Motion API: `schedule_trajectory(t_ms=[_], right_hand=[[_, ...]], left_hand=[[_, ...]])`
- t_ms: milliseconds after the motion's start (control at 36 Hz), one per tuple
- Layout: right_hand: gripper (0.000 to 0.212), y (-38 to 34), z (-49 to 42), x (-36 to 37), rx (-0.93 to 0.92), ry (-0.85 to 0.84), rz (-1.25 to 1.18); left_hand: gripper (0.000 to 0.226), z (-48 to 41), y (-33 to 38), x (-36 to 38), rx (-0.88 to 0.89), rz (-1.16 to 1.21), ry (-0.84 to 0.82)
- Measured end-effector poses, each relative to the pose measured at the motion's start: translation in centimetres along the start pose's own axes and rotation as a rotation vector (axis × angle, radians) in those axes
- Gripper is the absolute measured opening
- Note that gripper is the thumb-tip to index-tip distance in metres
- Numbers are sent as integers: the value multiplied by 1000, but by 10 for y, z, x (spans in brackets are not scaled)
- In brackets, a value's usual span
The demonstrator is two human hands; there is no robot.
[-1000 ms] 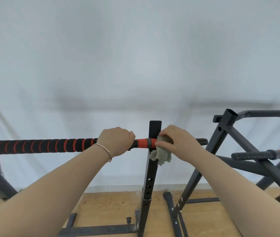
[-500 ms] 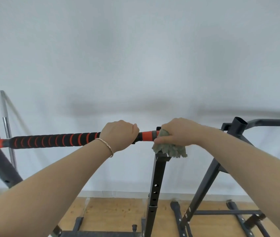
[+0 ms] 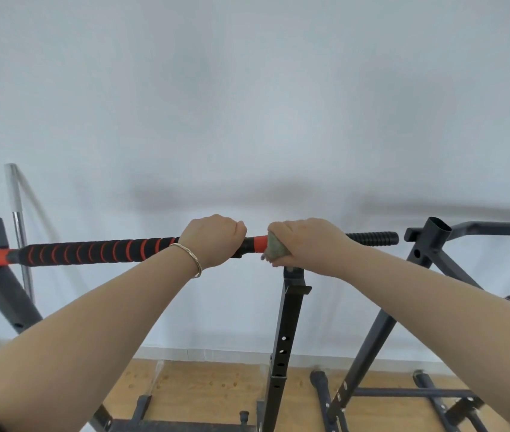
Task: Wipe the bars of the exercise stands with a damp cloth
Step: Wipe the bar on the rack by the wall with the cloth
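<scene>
Left hand fisted around black-and-orange padded bar at frame centre; right hand just beside, clamping grey-green cloth onto bar above black upright.

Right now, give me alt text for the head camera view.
Two bare hands grip a black-and-orange padded bar resting on dark stands: the left hand holds it while the right hand presses a grey-green cloth around it, before a white wall.
</scene>
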State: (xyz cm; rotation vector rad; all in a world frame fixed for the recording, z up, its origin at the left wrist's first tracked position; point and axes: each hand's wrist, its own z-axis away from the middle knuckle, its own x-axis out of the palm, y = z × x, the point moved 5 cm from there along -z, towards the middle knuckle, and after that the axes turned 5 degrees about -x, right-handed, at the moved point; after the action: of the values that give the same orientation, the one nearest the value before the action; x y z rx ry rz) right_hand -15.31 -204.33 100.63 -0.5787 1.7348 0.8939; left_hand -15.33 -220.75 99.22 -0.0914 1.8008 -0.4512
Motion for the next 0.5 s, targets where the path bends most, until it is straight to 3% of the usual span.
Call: schedule_trajectory(t_ms=[111, 250, 389, 500], right_hand=[[58, 3, -5, 0, 125, -167, -42], [61, 9, -8, -6, 185, -344, -368], [68, 18, -11, -3, 272, -402, -617], [56, 23, -13, -3, 297, -399, -760]], left_hand=[[21, 4, 4, 1, 0, -1, 0], [22, 5, 4, 2, -19, -19, 18], [19, 7, 5, 2, -25, -14, 26], [21, 11, 10, -1, -17, 6, 28]])
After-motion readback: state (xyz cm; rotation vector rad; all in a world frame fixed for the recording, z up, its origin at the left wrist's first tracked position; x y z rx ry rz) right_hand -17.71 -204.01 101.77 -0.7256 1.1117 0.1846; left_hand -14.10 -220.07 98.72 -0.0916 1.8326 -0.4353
